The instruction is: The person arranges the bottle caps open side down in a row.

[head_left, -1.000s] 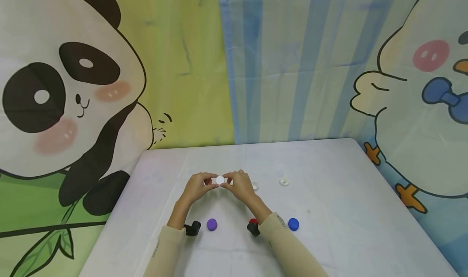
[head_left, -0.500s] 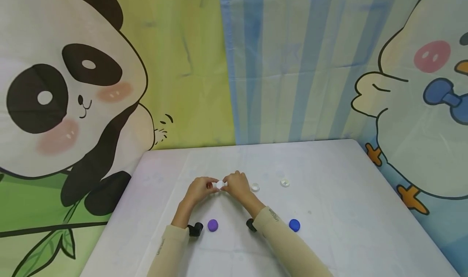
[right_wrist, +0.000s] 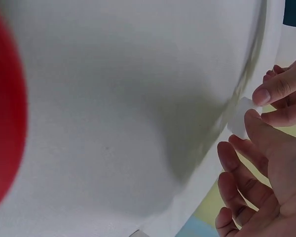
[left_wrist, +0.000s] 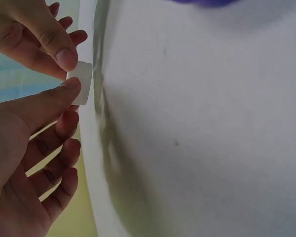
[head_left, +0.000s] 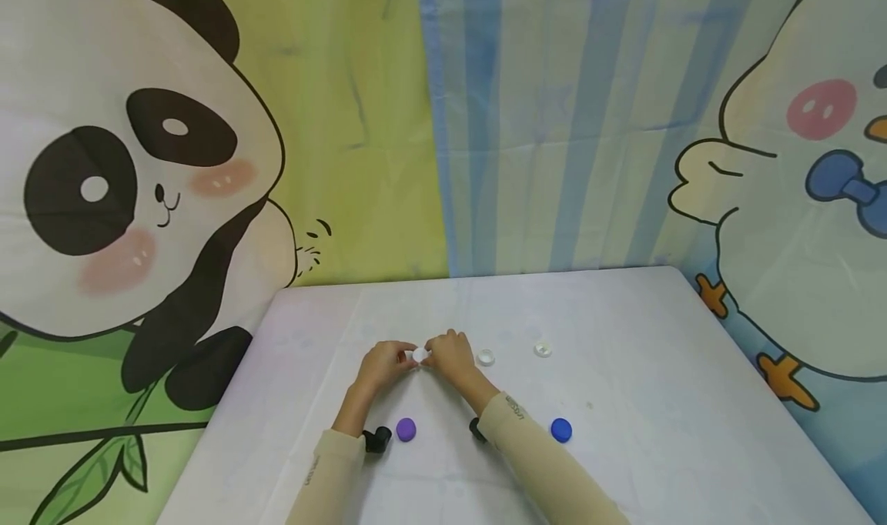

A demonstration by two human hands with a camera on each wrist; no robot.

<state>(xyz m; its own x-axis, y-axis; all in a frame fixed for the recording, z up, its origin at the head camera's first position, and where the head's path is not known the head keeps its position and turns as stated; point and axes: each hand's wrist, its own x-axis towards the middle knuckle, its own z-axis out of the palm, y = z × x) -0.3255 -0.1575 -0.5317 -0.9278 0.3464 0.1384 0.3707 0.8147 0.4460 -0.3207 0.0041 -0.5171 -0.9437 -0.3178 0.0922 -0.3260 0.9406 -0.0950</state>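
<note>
Above the white table, a small white round cap [head_left: 420,354] is held between the two hands. My left hand [head_left: 384,363] pinches its left side with thumb and forefinger; the left wrist view shows the thumb against the cap [left_wrist: 81,84] and the other fingers spread loosely. From the other side my right hand [head_left: 452,357] pinches it, its remaining fingers bent in the right wrist view. Just right of the right hand lies a white ring-like cap [head_left: 486,357]. A similar white cap [head_left: 543,349] sits farther right.
Nearer the front of the table [head_left: 665,448], a purple disc [head_left: 406,429] lies between the forearms and a blue disc [head_left: 561,430] right of the right sleeve. Something red [right_wrist: 5,108] fills the left edge of the right wrist view. Patterned curtains hang behind.
Both hands have lowered slightly toward the table with the white cap and drawn closer together. In the head view, the red disc has become hidden behind the right forearm.
</note>
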